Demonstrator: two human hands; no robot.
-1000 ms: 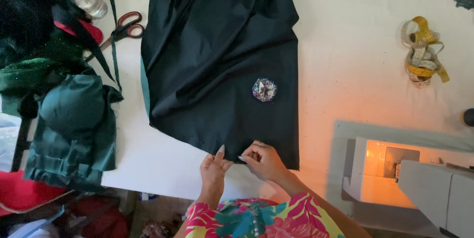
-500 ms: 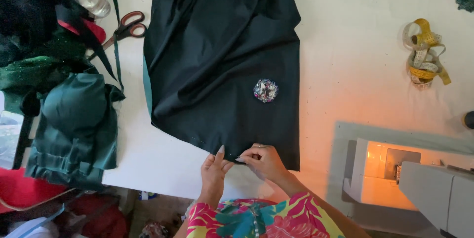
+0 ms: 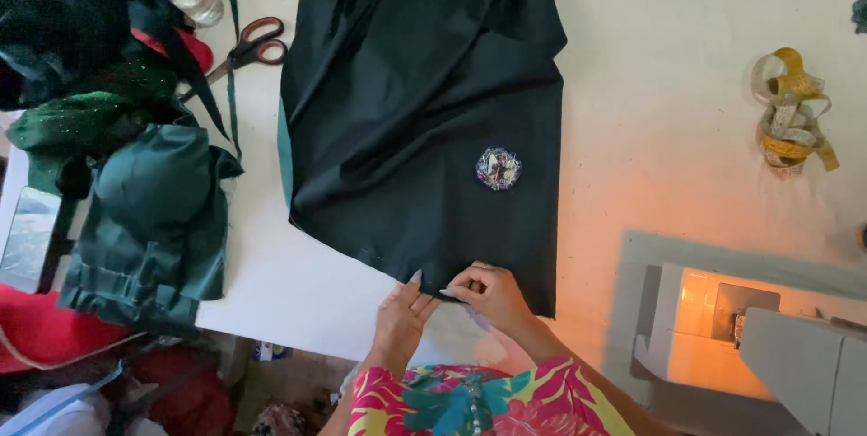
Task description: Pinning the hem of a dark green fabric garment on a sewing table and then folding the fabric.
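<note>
- The dark cloth [image 3: 415, 102] lies spread on the white table [image 3: 668, 84], its long axis running from the top of the view down toward the person; its near hem slants, lower at the right corner.
- The left hand [image 3: 402, 314] rests at the near hem, fingers extended and touching the cloth's edge; whether it pinches the cloth cannot be told.
- The right hand [image 3: 492, 296] is just beside it, fingers curled and closed on the hem near the right corner.
- The two hands touch or nearly touch at the fingertips.
- A small sparkly round piece [image 3: 498, 168] sits on the cloth, above the right hand.
- Scissors [image 3: 244, 49] with red handles lie left of the cloth, blades pointing left.
- A green garment pile [image 3: 149, 201] lies at the table's left edge.
- A yellow tape measure [image 3: 790, 115] is bunched at the right, well apart from the cloth.
- A sewing machine [image 3: 768, 346] stands at the lower right, its lamp lit.
</note>
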